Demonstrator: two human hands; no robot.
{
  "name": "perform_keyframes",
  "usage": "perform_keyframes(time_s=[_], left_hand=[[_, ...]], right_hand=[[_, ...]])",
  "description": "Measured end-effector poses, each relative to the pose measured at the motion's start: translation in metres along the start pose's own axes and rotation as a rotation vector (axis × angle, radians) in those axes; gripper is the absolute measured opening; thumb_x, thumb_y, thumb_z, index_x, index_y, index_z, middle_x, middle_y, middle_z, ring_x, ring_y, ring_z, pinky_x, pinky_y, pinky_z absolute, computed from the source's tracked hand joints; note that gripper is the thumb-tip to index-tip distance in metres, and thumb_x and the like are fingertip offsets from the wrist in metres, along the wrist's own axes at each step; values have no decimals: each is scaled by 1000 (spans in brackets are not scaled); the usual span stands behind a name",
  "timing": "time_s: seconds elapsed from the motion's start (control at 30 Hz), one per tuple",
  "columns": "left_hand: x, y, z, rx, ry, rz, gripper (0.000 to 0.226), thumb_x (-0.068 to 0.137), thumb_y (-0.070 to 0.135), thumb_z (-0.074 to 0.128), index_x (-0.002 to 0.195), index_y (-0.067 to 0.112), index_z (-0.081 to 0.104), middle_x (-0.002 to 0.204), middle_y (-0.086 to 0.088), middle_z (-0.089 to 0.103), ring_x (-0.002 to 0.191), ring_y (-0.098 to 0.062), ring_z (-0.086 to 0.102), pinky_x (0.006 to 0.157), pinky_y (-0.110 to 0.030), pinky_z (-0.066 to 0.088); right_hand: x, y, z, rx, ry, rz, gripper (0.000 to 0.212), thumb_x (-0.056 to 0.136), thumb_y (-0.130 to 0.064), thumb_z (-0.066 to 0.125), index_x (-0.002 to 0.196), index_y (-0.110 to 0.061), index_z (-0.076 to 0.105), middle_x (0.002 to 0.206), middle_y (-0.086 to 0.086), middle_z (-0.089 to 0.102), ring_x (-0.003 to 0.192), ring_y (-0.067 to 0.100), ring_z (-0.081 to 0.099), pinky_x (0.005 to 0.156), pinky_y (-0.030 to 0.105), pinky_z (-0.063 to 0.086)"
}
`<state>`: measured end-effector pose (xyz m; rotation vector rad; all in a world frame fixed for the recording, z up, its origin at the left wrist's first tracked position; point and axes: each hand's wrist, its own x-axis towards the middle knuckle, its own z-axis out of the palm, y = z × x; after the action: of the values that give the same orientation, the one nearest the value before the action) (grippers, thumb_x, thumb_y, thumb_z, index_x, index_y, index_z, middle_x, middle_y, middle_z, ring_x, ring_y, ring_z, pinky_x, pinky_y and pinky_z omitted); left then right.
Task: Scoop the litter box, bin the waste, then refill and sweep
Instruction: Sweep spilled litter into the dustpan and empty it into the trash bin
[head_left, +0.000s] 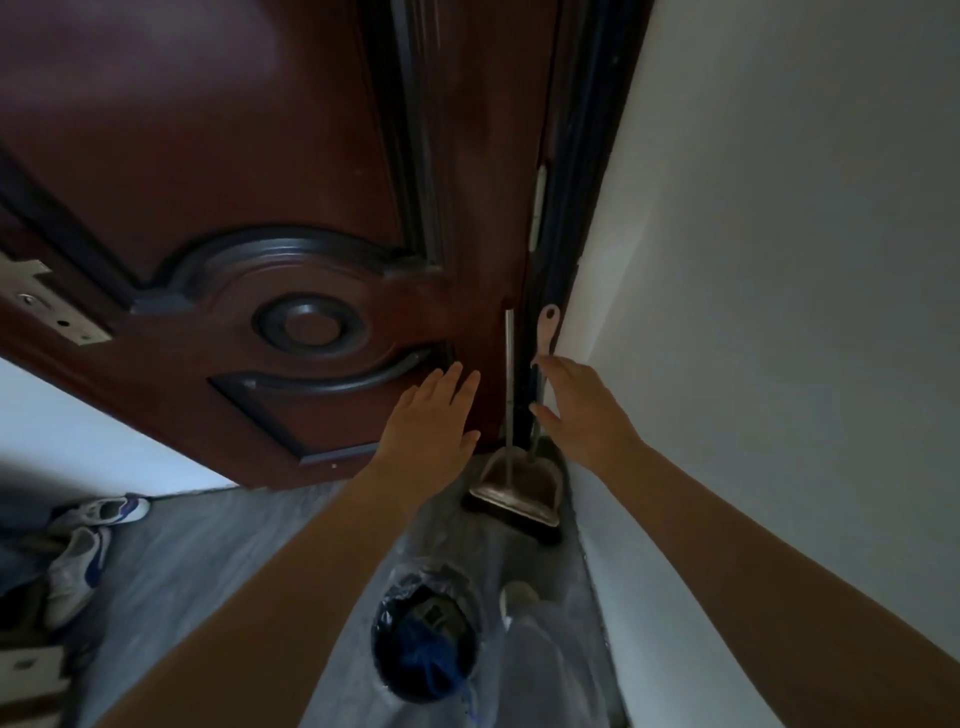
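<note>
A dustpan (519, 480) with a long metal handle (509, 384) stands in the corner between a dark red door (234, 171) and the white wall. A broom leans beside it, its pale handle tip (548, 327) against the door frame and its dark bristles (511, 519) on the floor. My left hand (431, 415) is stretched out flat with straight fingers near the door, left of the dustpan handle. My right hand (582, 405) is open with fingers extended, right beside the broom handle, just below its tip. Neither hand holds anything. A bin (423, 623) lined with a bag stands below my arms.
The white wall (779, 312) closes in on the right. Two white and blue shoes (88, 545) lie on the grey floor at the left. Clear plastic (540, 649) lies next to the bin. A metal lock plate (47, 306) sits on the door edge at the left.
</note>
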<state>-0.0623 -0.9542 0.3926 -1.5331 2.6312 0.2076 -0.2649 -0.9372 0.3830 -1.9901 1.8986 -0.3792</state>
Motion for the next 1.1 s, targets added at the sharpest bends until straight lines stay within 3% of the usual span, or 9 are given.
perform_keyframes(time_s=[0.2,0.37,0.57,0.83,1.1], left_hand=[[71,4,14,-31,-16,-101,70,99,46,35,153,19,0,161,-6,1,148,-23,4,119,-38,15],[117,-2,25,-73,-51,-159,69,99,44,35,153,19,-1,161,-4,-1,148,-22,2,118,-37,13],[140,-11,38,-94,-57,-192,70,99,42,37,153,18,-1,161,-6,2,148,-23,6,117,-36,14],[160,-18,45,-100,-67,-161,71,98,41,38,153,17,0,161,-7,4,148,-25,9,117,-38,15],[181,-19,30,-73,-101,-57,71,99,40,39,153,19,-1,161,-5,1,148,-23,6,117,-38,13]], right_hand=[[106,47,21,-293,-122,-125,67,96,-37,45,150,-9,16,157,10,15,145,27,12,119,40,11],[181,72,48,-441,-209,-161,66,95,-35,44,149,-7,19,155,10,20,143,30,14,115,49,16],[227,79,81,-486,-344,-39,76,90,-27,55,150,-12,10,159,8,4,141,28,19,108,52,26],[238,84,102,-531,-414,-37,72,94,-25,50,150,-11,8,159,9,1,143,28,15,113,49,21],[169,89,106,-261,-289,-127,63,94,-27,48,148,-9,20,159,9,7,143,29,18,113,46,27]])
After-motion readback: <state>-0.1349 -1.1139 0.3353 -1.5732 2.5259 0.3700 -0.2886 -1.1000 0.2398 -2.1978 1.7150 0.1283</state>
